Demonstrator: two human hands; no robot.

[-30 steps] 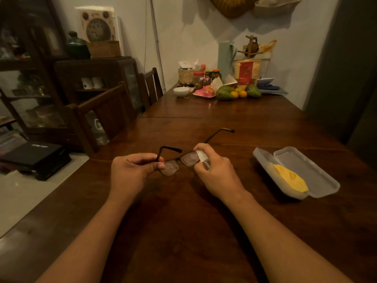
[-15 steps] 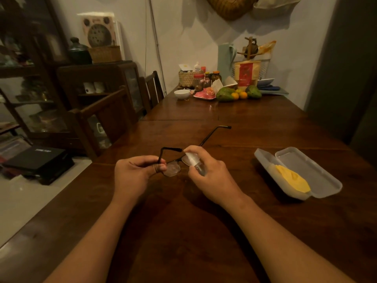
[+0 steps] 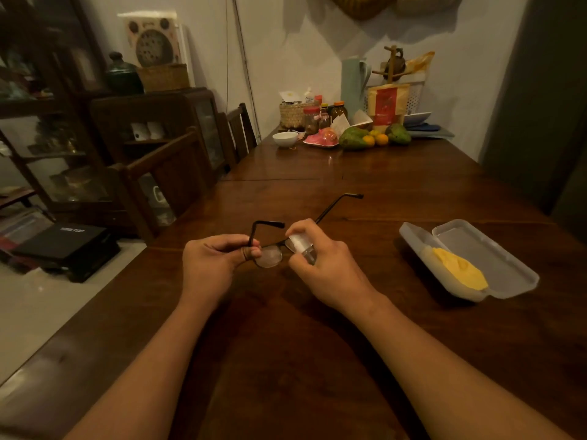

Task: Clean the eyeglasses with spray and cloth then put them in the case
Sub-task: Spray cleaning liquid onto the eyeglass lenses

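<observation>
Eyeglasses (image 3: 269, 256) with a dark frame are held above a dark wooden table (image 3: 295, 360), between two bare hands. The left hand (image 3: 211, 265) is curled round one end of the frame, thumb and forefinger pinched near the hinge, so that end is largely hidden. One lens is plainly seen. The other is mostly covered by a small clear spray bottle (image 3: 301, 244), which is gripped in the right hand (image 3: 327, 269) with a finger laid over its top. Only the bottle's pale upper part is shown, and its base is buried in the palm. Both temple arms are unfolded and pointed away from the person. To the right, well apart from the hands, a translucent case (image 3: 489, 252) is laid open on the table, with a yellow cloth (image 3: 459, 273) in the half nearer the hands. Fruit (image 3: 354, 138) and jars (image 3: 311, 119) at the table's far end are dim and hard to make out.
</observation>
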